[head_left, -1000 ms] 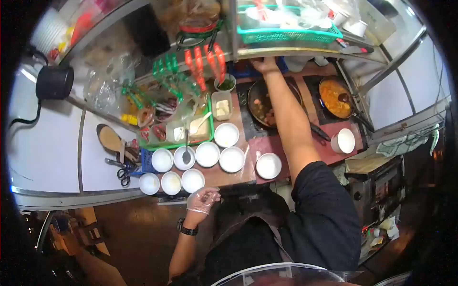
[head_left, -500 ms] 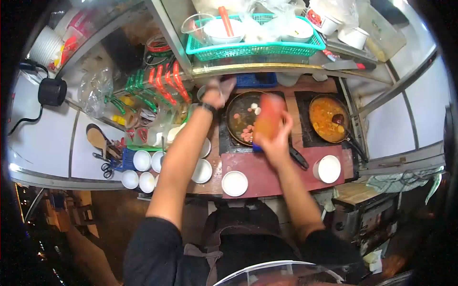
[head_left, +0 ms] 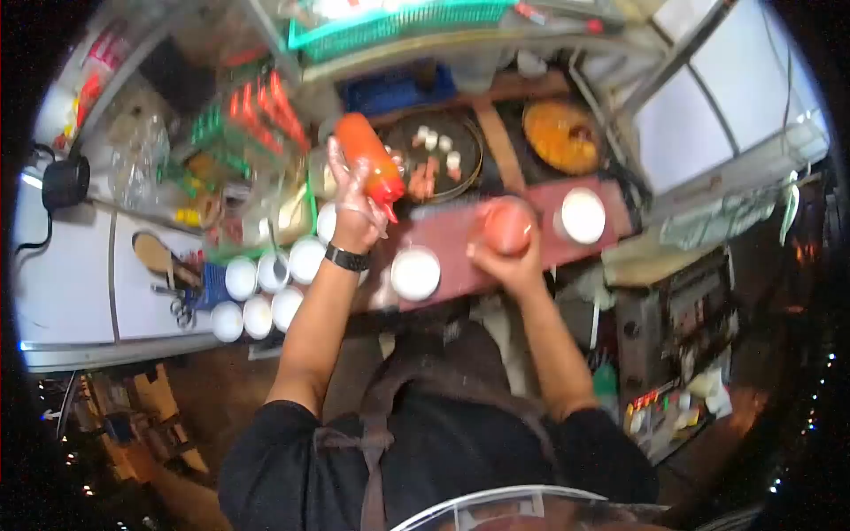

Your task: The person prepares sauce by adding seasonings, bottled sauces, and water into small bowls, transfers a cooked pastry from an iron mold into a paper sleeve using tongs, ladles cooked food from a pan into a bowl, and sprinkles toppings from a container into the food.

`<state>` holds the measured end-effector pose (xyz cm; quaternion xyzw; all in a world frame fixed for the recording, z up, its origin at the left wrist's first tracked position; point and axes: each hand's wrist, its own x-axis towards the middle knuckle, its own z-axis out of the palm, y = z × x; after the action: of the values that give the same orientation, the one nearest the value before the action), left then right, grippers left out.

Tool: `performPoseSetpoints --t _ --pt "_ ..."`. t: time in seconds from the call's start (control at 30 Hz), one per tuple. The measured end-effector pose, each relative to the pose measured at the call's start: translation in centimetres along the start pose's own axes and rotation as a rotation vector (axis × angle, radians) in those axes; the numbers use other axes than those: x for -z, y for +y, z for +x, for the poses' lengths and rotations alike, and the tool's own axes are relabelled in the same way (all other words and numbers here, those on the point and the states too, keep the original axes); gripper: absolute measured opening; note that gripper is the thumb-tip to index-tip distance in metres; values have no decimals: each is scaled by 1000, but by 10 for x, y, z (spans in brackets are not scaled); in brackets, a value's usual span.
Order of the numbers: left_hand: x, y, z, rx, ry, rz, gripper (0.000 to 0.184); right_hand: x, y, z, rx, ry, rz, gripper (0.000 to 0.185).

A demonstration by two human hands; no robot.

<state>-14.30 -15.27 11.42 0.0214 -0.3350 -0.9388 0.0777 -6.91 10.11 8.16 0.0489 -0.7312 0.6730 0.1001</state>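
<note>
Both your hands are full. Your gloved left hand [head_left: 352,188], wrist bent up behind its watch [head_left: 346,257], curls its fingers round an orange squeeze bottle [head_left: 365,152], held aslant with its red cap toward you. Your right hand [head_left: 517,267] is wrapped round a red container [head_left: 508,223], probably another sauce bottle seen end-on, though blur hides its shape. Both forearms reach forward, elbows bent, hands apart.

Handling the two containers looks like the step in hand. Any move from this pose calls for a steady grip and a left wrist kept clear of the bowls.

Just ahead, on the red board [head_left: 462,257], one white bowl [head_left: 415,273] stands between your forearms, and a white tub [head_left: 583,216] stands right of your right hand. Beyond, the dark frying pan [head_left: 481,150] holds pink and white pieces [head_left: 430,142], just right of the squeeze bottle; orange stew [head_left: 556,140] lies farther right.
</note>
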Motion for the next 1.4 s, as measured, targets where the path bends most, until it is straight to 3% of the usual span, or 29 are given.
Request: performPoseSetpoints --t 0.03,0.07,0.1,0.13,0.27,0.3,0.37,0.4,0.47,0.5,0.57,0.67,0.83,0.93,1.07,1.17,1.2,1.3,1.37,1.4 --pt "0 6 -35 -85 -66 175 73 -7 -22 12 112 -130 262 70" --pt "31 3 -43 -158 -133 395 73 -12 -24 17 211 -160 241 70" --pt "66 3 -59 -212 -194 621 73 -27 -30 17 115 -133 422 65" --pt "73 10 -76 -185 -175 729 75 -35 -30 14 -18 -163 375 69" --pt "70 19 -103 49 -77 440 68 -67 -29 13 -260 -194 439 74" --pt "70 19 -103 4 -115 485 62 -73 -28 13 -308 -183 455 80" --pt "68 21 -107 83 -51 673 54 -83 -24 9 -313 -114 421 73" --pt "73 14 -106 117 -34 602 53 -85 -20 10 -320 -109 414 73" --pt "77 6 -103 162 -15 509 52 -89 -19 13 -285 -50 286 50" --pt "73 4 -103 129 -5 442 49 -92 -22 13 -289 -48 279 50" --pt "70 7 -93 121 8 693 40 -99 -30 16 -219 -7 336 47" --pt "58 12 -93 122 41 655 28 -97 -41 12 -245 46 256 49" --pt "71 4 -86 81 65 539 34 -98 -47 3 -245 93 210 51" --pt "73 2 -90 77 35 457 48 -94 -40 16 -258 66 175 57" --pt "85 -3 -86 59 43 571 52 -97 -30 12 -154 59 174 55" --pt "74 3 -92 154 44 522 52 -94 -59 21 -293 -51 269 57" --pt "70 1 -94 42 38 465 51 -92 -51 18 -270 -26 249 57" --pt "70 0 -92 60 59 535 49 -93 -25 20 -221 -18 295 61" --pt "70 -2 -92 146 45 487 50 -92 -22 24 -280 20 329 53" --pt "65 0 -93 128 54 560 53 -86 -28 24 -291 -50 269 39"
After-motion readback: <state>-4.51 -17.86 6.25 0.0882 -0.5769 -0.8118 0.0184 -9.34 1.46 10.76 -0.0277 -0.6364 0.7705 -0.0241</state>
